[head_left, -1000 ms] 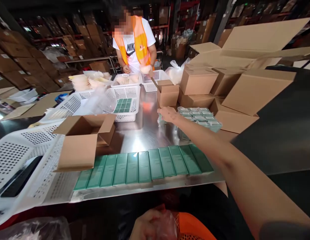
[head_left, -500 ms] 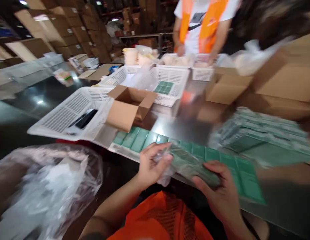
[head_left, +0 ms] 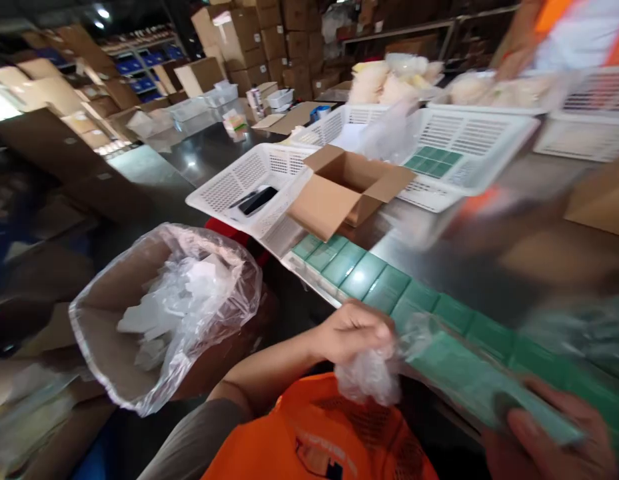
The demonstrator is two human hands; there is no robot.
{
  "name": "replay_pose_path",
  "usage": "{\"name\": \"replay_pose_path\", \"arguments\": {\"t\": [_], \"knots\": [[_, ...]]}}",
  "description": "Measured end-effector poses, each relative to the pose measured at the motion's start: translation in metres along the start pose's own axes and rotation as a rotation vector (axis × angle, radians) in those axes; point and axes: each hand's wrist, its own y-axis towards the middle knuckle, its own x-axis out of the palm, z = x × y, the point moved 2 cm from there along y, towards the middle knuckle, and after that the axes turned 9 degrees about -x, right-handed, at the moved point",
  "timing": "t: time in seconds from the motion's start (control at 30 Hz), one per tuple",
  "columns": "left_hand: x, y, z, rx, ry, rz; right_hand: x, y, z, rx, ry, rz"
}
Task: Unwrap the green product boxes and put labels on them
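Right hand: the right hand [head_left: 549, 437] sits at the bottom right edge, thumb on top of a long green box [head_left: 482, 387], fingers wrapped under it and gripping one end.
Left hand: the left hand [head_left: 352, 330] is closed in a fist on a bunch of clear plastic wrap [head_left: 372, 373], which hangs from the near end of the green box.
Green box: it lies tilted across the lap, between the two hands, just in front of the table edge.
Vest: an orange mesh vest [head_left: 314, 433] fills the bottom middle, right under the wrap.
Bag: a box lined with a clear bag [head_left: 164, 313] stands to the left of the left arm, with crumpled plastic scraps inside.
Row of boxes: flat green boxes [head_left: 362, 277] lie side by side along the near edge of the metal table [head_left: 419, 250].
Carton: an open cardboard carton [head_left: 346, 190] stands just behind that row, beside a white basket [head_left: 239, 183] with a dark flat object in it.
Far side: more white baskets [head_left: 469, 137] sit across the table, one holding green boxes; a person in an orange vest [head_left: 574, 30] stands behind them, blurred.
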Motion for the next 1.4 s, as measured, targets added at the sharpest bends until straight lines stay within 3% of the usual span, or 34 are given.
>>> {"name": "replay_pose_path", "arguments": {"t": [0.1,0.23,0.33,0.5,0.57,0.7,0.87,1.0,1.13,1.2,1.27,1.4], "knots": [[-0.008,0.002,-0.001,-0.284,-0.023,-0.069,0.007,0.006,-0.025,-0.097,-0.027,0.113],[-0.018,0.008,-0.002,-0.594,0.254,-0.23,0.015,0.009,-0.045,-0.254,-0.021,-0.033],[-0.016,0.01,-0.001,-0.638,0.438,-0.315,0.013,0.004,-0.047,-0.275,-0.038,-0.041],[-0.006,0.011,0.0,-0.714,0.658,-0.204,0.008,-0.003,-0.04,-0.208,-0.056,-0.051],[-0.004,0.011,-0.001,-0.726,0.676,-0.212,0.005,-0.006,-0.038,-0.181,-0.049,-0.037],[-0.001,0.01,-0.006,-0.661,0.533,-0.275,0.0,-0.014,-0.032,-0.08,0.009,0.015],[0.006,0.006,-0.016,-0.404,0.045,-0.151,0.002,-0.027,-0.017,0.111,0.165,0.104],[0.009,0.006,-0.017,-0.077,0.047,-0.095,0.013,-0.034,-0.015,0.173,0.237,0.183],[0.008,0.003,-0.015,0.145,0.175,-0.085,0.024,-0.04,-0.019,0.163,0.272,0.171],[0.011,0.001,-0.014,0.187,0.22,-0.066,0.029,-0.042,-0.022,0.131,0.284,0.169],[0.017,-0.001,-0.015,0.183,0.188,0.026,0.035,-0.044,-0.024,0.09,0.292,0.199],[0.031,0.002,-0.019,0.154,-0.129,0.275,0.044,-0.045,-0.026,0.012,0.3,0.281]]}}
